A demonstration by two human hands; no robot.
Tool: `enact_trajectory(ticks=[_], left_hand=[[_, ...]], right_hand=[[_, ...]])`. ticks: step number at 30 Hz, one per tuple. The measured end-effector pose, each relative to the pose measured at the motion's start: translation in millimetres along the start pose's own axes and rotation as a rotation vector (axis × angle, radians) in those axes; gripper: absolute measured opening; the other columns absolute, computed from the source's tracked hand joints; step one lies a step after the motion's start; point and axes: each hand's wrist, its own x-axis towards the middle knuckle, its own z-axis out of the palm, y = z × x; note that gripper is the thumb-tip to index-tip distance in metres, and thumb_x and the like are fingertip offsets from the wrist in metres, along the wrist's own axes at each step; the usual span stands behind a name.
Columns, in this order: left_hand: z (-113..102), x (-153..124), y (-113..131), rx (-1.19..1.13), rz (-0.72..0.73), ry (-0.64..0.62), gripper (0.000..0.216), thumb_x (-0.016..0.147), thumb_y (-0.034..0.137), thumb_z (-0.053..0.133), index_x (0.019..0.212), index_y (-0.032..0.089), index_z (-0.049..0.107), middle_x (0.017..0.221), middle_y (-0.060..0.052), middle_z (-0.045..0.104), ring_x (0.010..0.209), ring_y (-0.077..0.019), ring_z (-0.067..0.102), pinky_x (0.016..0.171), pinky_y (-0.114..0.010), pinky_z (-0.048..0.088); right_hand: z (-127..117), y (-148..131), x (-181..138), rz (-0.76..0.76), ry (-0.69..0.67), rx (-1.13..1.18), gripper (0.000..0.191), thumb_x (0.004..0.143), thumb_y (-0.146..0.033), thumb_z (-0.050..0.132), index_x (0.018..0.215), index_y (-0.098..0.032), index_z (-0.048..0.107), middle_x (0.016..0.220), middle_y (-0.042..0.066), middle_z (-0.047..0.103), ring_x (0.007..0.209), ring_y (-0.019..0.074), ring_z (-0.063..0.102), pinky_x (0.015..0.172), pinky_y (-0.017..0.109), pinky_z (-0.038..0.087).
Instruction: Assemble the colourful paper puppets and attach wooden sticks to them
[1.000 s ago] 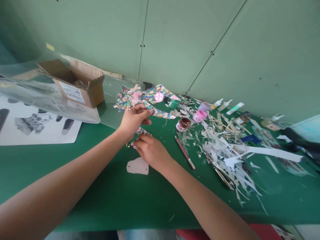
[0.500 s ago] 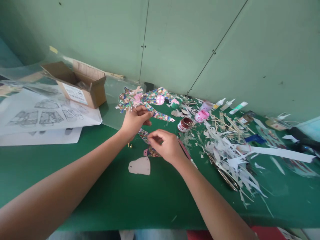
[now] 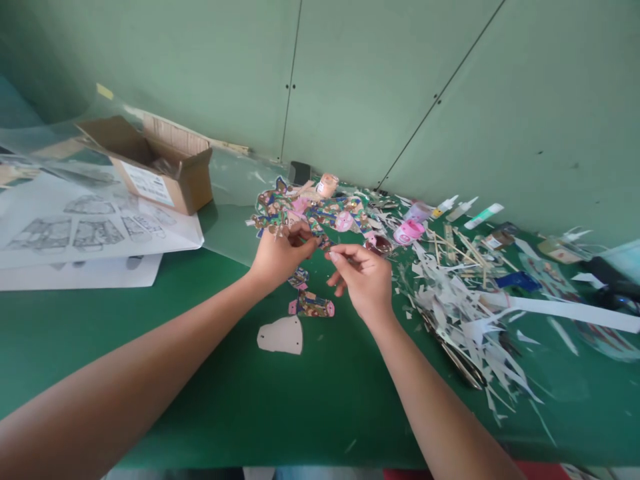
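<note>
My left hand (image 3: pixel 283 257) is closed, its thumb and fingers pinching a jointed cut-out figure (image 3: pixel 335 212) painted in brown, green, blue and pink. The figure is raised a little above the table, and part of it is hidden by the fingers. My right hand (image 3: pixel 364 277) is closed in a pinch just right of the left fingertips; whatever it holds is too small to make out. Below the hands, a painted limb piece (image 3: pixel 314 305) with pink ends lies on the green table (image 3: pixel 220 393). Nearer me is a plain pale cut-out (image 3: pixel 281 335) with small holes.
An open cardboard box (image 3: pixel 165 170) and printed sheets (image 3: pixel 100 227) are on the left. To the right stand a pink paint jar (image 3: pixel 409 231), several glue tubes (image 3: pixel 483 215), a heap of white paper scraps (image 3: pixel 470 313) and scissors (image 3: pixel 460 360). A green wall (image 3: pixel 360 80) closes the back.
My right hand has moved up and right, away from the limb pieces on the table. The figure in my left hand has shifted and turned, its limbs lying differently.
</note>
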Motion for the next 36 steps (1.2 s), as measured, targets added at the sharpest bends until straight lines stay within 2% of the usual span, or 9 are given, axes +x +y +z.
enact_trajectory(ticks=[8,12,16,21,28,32,36], left_hand=[[5.9,-5.4,-1.4,0.048,0.027,-0.053,0.015,0.074,0.031,0.063,0.067,0.019,0.056,0.060,0.002,0.060,0.058,-0.0108,0.054,0.054,-0.023,0.041],[6.2,-5.4,-2.9,0.084,0.014,-0.051,0.015,0.074,0.031,0.062,0.067,0.019,0.056,0.061,0.002,0.060,0.059,-0.0113,0.055,0.055,-0.023,0.041],[6.9,-5.9,-2.1,0.078,0.007,-0.044,0.015,0.074,0.030,0.064,0.067,0.019,0.054,0.058,0.003,0.058,0.057,-0.0110,0.054,0.054,-0.023,0.040],[8.0,-7.0,-1.9,0.092,0.024,-0.070,0.013,0.074,0.027,0.062,0.067,0.020,0.055,0.058,0.003,0.056,0.056,-0.0108,0.052,0.054,-0.023,0.039],[8.7,-7.6,-4.9,0.166,0.038,-0.095,0.018,0.075,0.033,0.059,0.065,0.021,0.053,0.058,0.003,0.052,0.058,-0.0123,0.049,0.056,-0.025,0.039],[9.9,-7.3,-4.8,0.112,0.024,-0.092,0.017,0.073,0.032,0.058,0.064,0.020,0.050,0.060,0.002,0.053,0.060,-0.0128,0.051,0.058,-0.026,0.042],[10.0,-6.9,-3.1,0.086,-0.010,-0.110,0.015,0.072,0.030,0.059,0.065,0.020,0.051,0.061,0.002,0.055,0.059,-0.0124,0.053,0.058,-0.026,0.043]], right_hand=[[-3.1,1.2,4.2,0.006,-0.038,0.008,0.027,0.073,-0.043,0.066,0.084,-0.018,0.069,0.069,0.001,0.069,0.040,0.0083,0.054,0.031,0.019,0.040],[-4.1,3.8,6.6,0.024,-0.064,-0.006,0.028,0.073,-0.043,0.066,0.085,-0.018,0.068,0.064,0.000,0.066,0.041,0.0093,0.053,0.033,0.020,0.041],[-4.6,3.4,7.4,0.009,-0.063,-0.019,0.027,0.073,-0.043,0.064,0.084,-0.018,0.066,0.070,0.002,0.068,0.044,0.0090,0.053,0.037,0.021,0.042],[-5.1,4.1,7.3,-0.001,-0.051,-0.049,0.025,0.075,-0.042,0.060,0.084,-0.019,0.064,0.064,-0.001,0.063,0.044,0.0099,0.051,0.039,0.022,0.040],[-7.5,6.2,7.1,-0.232,0.097,-0.216,0.016,0.076,-0.035,0.065,0.076,-0.021,0.057,0.063,-0.002,0.057,0.056,0.0127,0.052,0.056,0.026,0.043],[-9.5,7.6,7.3,-0.304,0.094,-0.354,0.012,0.080,-0.032,0.062,0.080,-0.020,0.059,0.072,0.001,0.062,0.062,0.0148,0.054,0.063,0.029,0.043],[-9.5,10.8,8.1,-0.335,0.069,-0.374,0.010,0.082,-0.030,0.059,0.080,-0.021,0.059,0.075,0.002,0.066,0.064,0.0152,0.056,0.064,0.029,0.044]])
